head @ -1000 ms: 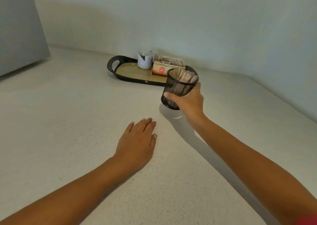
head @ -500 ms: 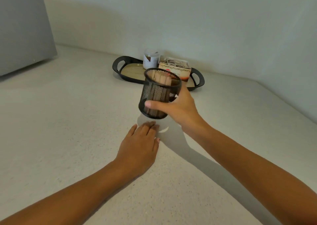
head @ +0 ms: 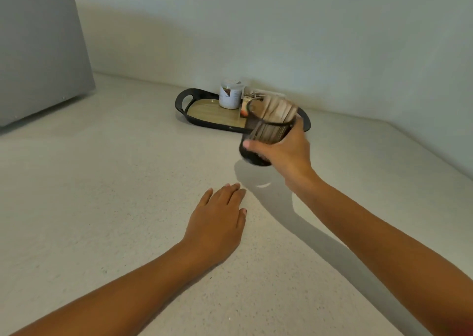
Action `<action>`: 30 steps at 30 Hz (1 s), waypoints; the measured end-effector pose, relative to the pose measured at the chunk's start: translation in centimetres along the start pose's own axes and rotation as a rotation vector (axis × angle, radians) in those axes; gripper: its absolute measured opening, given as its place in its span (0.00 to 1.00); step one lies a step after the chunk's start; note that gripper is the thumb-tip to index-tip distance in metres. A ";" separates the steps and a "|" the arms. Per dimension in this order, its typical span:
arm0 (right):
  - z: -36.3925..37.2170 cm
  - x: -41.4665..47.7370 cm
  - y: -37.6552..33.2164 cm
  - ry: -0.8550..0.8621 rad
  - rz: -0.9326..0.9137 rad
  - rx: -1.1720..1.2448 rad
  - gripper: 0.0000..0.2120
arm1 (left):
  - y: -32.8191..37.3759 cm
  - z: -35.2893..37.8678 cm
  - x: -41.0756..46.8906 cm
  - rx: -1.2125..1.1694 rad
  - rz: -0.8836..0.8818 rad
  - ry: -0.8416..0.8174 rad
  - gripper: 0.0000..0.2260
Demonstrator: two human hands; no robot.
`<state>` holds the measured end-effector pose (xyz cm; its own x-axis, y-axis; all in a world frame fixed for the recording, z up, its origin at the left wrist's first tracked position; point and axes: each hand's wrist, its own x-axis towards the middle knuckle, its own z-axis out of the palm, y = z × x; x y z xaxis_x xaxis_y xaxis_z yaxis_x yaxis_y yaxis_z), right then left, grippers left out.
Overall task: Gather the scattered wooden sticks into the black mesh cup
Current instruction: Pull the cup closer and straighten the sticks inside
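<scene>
My right hand (head: 286,153) is wrapped around the black mesh cup (head: 266,130) and holds it in the air above the counter, just in front of the tray. The cup is blurred and tilted. Several wooden sticks (head: 275,106) stand inside it and lean to the right. My left hand (head: 217,220) lies flat, palm down, on the counter below and left of the cup, fingers together and holding nothing. No loose sticks show on the counter.
A black oval tray (head: 194,111) with handles sits against the back wall, carrying a white jar (head: 229,94) and a small box mostly hidden behind the cup. A grey appliance (head: 38,54) stands at the far left. The speckled counter (head: 102,182) meets walls behind and right.
My right hand has carried the cup to the right and back toward the tray, and the sticks now lean right. The left hand stays flat in place.
</scene>
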<state>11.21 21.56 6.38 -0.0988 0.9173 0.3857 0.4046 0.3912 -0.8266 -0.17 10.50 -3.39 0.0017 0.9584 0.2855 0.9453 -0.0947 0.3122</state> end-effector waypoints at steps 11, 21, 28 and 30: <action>-0.4 -0.8 0.4 -0.126 -0.075 -0.066 0.49 | -0.1 0.1 0.0 -0.011 0.013 0.037 0.21; -0.6 -1.6 -0.1 -0.041 -0.093 -0.069 0.48 | 0.1 -0.1 0.2 -0.153 -0.038 0.074 0.23; 0.8 -5.1 -1.1 -0.058 -0.084 -0.042 0.47 | 0.3 -2.1 1.2 -0.829 -0.141 0.290 0.37; 1.4 -6.2 -1.2 -0.060 -0.068 -0.048 0.48 | 0.4 -2.2 1.4 -0.863 -0.099 0.314 0.36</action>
<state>10.02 15.53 4.43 -0.1806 0.8923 0.4138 0.4383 0.4497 -0.7783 -0.45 11.22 -0.88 -0.2738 0.8679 0.4144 0.3656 -0.3046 0.8795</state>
